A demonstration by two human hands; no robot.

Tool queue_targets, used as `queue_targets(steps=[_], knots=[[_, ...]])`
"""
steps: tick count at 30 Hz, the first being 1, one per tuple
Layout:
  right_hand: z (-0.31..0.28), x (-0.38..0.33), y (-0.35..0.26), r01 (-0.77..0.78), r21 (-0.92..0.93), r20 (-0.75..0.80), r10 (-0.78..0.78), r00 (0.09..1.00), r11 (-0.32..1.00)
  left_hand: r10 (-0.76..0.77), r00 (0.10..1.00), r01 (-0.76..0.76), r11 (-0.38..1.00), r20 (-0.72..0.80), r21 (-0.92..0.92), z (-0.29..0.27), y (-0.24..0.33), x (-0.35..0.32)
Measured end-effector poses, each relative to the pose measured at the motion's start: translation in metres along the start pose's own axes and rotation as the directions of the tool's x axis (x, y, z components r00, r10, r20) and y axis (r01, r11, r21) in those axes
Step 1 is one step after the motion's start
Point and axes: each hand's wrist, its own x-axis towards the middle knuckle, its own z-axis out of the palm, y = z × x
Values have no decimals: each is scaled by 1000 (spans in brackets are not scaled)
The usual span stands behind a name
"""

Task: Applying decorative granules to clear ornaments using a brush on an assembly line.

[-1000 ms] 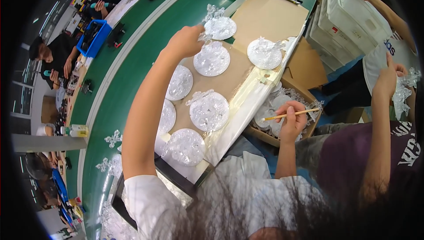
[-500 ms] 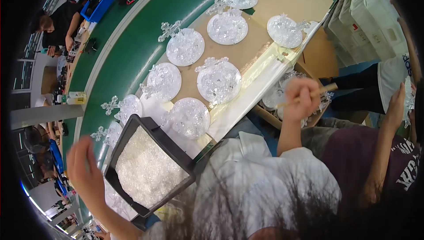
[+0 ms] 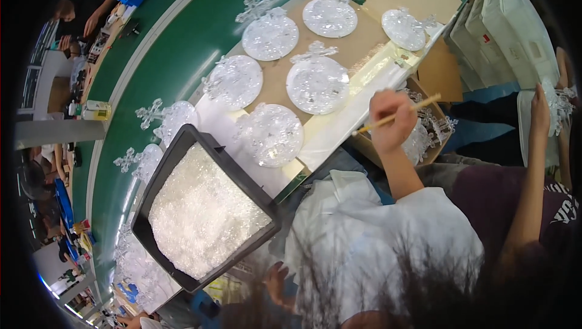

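My right hand [image 3: 389, 120] is closed around a thin, light wooden stick [image 3: 418, 106], held slantwise over the table's right edge. My left hand [image 3: 277, 280] is low and close to my body, below the black bin; shadow and blur hide its fingers. A black bin [image 3: 200, 129] stands tilted in view, filled with clear, glittering granules [image 3: 203, 211]. Beyond it, several round discs covered in clear sparkling bits lie on the table, such as one disc [image 3: 270, 135] by the bin and another disc [image 3: 318, 83] farther off. Clear snowflake-like pieces [image 3: 254, 8] stick out from some discs.
A cardboard box [image 3: 445, 138] of clear plastic pieces sits at the table's right side. Farther right, another person's hand [image 3: 539, 111] holds a clear ornament. White crates [image 3: 512, 32] are stacked behind. A green conveyor [image 3: 151, 56] curves along the left, with people working across it.
My left hand has left the bin's left side and is now low, near my body. My right hand has shifted slightly left, still holding the stick. The view has shifted.
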Motion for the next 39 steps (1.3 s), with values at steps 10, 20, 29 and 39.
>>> queue_targets(steps=[10,20,29,39], knots=[[30,-28,-15,58,-48,201,-47,979,997,-162,964,161,987,211,21,84,-75,-61],[109,-46,-74,-55,8,288,51,956,998,-118,802,224,968,585,-111,179,-106,-103],[152,-23,-104,-330,-79,420,332,845,941,60,636,197,951,769,-237,210,-129,-136],[388,90,36,745,-321,917,388,91,585,390,920,-370,844,-29,-390,-77,21,219]])
